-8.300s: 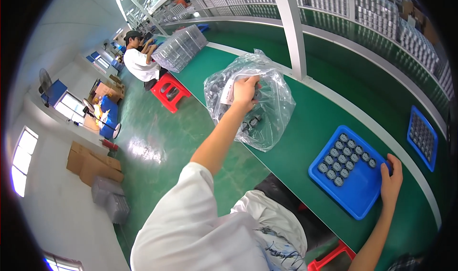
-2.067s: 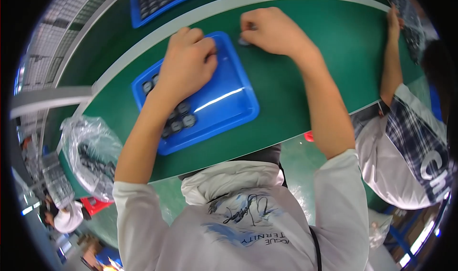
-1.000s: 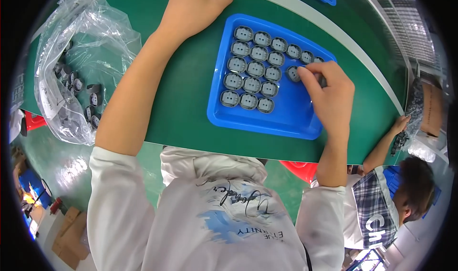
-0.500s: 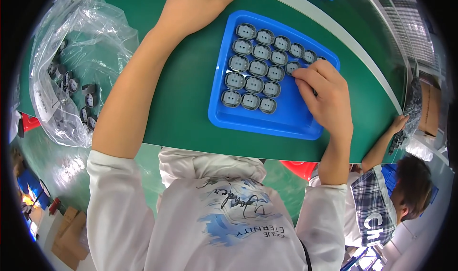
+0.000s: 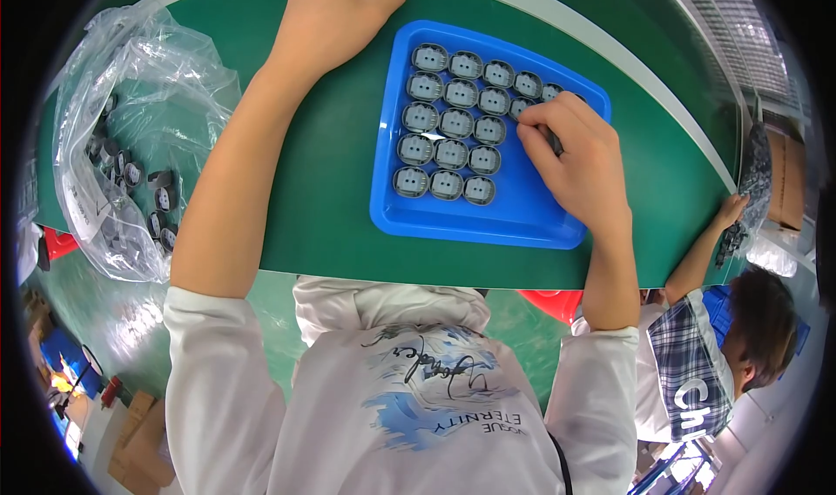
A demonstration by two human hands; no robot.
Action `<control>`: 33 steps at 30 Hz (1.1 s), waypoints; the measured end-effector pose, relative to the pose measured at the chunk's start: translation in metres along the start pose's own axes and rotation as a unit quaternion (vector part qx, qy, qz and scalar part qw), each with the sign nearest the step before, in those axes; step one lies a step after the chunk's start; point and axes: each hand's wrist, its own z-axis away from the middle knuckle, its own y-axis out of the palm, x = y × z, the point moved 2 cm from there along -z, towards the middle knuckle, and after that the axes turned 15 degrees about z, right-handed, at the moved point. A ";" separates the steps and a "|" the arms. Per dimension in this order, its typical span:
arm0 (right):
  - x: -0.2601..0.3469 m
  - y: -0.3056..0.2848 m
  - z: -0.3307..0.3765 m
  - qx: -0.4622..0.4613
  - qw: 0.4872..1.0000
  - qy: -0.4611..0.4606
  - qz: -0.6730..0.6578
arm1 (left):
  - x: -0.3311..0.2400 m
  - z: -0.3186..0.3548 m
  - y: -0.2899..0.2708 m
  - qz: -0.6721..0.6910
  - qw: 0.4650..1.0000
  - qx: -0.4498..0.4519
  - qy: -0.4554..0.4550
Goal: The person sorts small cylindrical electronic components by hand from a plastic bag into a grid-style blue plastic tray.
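the right hand (image 5: 582,160) has its fingertips (image 5: 533,134) pinched on one small grey round part (image 5: 550,138), pressing it down into the blue tray (image 5: 488,223) just past the end of the second row; half a second ago the same fingers were a little lower and flatter on the tray, so the hand has slid up toward the tray's far right corner; that looks like one more part going into its spot.

the left hand (image 5: 335,12) is curled into a loose fist near the far edge of the green table (image 5: 313,208), just past the tray's far left corner; i cannot tell if it holds more parts inside, since the fingers hide the palm; it has stayed there since a second ago.

the grey round parts (image 5: 453,134) sit in neat rows in the left and far part of the tray, touching side by side; the near right part of the tray is bare blue, so by my guess there is room for many more.

a clear plastic bag (image 5: 131,147) with more dark parts lies at the left end of the table, well apart from the tray; another person's hand (image 5: 730,209) rests at the table's right end.
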 end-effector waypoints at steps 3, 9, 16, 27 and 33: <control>-0.005 -0.013 -0.001 -0.008 1.000 0.016 -0.007 | -0.024 -0.008 -0.006 -0.014 1.000 0.014 0.011; -0.060 -0.025 0.011 -0.134 0.875 0.300 -0.354 | 0.006 -0.013 -0.008 0.009 0.994 -0.022 0.104; -0.178 0.010 0.068 -0.133 0.568 0.368 -0.724 | 0.009 0.000 0.011 0.001 0.989 -0.055 0.139; -0.172 0.013 0.057 -0.068 0.612 0.178 -0.767 | 0.007 -0.001 0.009 0.028 0.995 -0.035 0.089; -0.075 -0.011 0.035 -0.117 0.985 0.096 -0.078 | 0.009 0.001 0.007 0.015 0.995 -0.040 0.086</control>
